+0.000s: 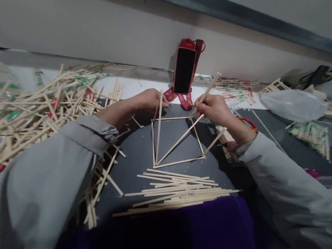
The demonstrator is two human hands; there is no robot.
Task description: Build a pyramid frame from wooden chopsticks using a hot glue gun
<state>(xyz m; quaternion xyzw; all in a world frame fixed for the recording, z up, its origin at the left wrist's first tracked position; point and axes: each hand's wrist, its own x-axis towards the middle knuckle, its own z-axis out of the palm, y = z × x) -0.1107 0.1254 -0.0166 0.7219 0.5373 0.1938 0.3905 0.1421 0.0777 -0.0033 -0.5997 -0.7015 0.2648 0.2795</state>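
- Pale wooden stick frame [177, 162] on my dark-grey bench [142, 145].
- My right fingers [201, 104] pinch its far-right upright [212, 84].
- My left fingers [165, 102] curl by its far-left upright; I can't tell whether they grip.

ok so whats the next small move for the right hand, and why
Probably to hold its slanting sticks steady at the stick frame's far right corner: the right hand's fingers pinch them just above that corner, whereas the near right corner's stick stands unheld.
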